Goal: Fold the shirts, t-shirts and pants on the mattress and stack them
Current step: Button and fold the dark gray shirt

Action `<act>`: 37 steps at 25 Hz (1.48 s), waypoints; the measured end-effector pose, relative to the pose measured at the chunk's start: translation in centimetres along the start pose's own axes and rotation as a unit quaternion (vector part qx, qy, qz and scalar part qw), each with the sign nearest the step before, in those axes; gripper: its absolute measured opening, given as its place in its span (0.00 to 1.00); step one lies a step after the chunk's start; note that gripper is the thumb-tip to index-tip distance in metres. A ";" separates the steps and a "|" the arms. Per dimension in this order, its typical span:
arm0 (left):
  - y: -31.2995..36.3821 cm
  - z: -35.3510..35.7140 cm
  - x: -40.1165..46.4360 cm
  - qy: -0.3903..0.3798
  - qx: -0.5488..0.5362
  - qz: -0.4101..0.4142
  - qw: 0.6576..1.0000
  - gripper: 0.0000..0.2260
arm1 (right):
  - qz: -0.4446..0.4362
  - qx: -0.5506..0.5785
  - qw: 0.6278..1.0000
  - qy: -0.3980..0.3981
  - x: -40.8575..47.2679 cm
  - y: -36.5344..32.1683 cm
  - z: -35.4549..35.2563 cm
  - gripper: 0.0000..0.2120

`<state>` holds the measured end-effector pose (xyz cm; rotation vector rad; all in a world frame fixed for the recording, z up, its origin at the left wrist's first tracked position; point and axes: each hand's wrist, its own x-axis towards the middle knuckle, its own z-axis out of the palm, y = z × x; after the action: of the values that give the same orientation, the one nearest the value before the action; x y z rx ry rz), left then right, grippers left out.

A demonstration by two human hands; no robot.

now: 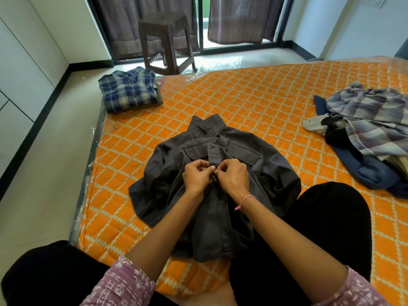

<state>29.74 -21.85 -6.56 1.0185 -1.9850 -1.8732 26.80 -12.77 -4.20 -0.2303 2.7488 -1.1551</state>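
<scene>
Your left hand (197, 175) and right hand (233, 176) meet fingertip to fingertip, pinching the placket of the dark grey shirt (212, 173) at a button. Keep both edges taut and aligned while fastening. The shirt lies front-up on the orange mattress (254, 96), directly beneath both hands.
</scene>
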 end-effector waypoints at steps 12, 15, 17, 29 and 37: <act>4.4 -1.7 3.7 -0.255 -0.074 -0.077 0.961 0.11 | 0.204 0.406 0.875 -0.168 4.2 -2.2 -3.2 0.06; 5.6 -2.4 4.1 -0.247 -0.079 -0.066 0.964 0.10 | 0.230 0.426 0.850 -0.210 5.4 -2.9 -3.6 0.04; 6.3 -2.6 4.2 -0.246 -0.014 -0.049 0.968 0.15 | 0.222 0.407 0.864 -0.196 5.8 -3.2 -3.5 0.03; 4.1 0.6 2.9 -0.231 0.180 -0.074 0.953 0.06 | 0.184 0.342 0.919 -0.068 10.9 -2.1 -5.4 0.08; 0.1 1.6 3.1 -0.178 0.241 -0.019 0.954 0.08 | 0.088 0.106 0.976 -0.169 4.6 4.7 -2.5 0.11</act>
<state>26.52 -22.49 -7.59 0.8717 -2.7472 -1.7223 21.38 -8.68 -6.18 -0.1389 2.2848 -1.2210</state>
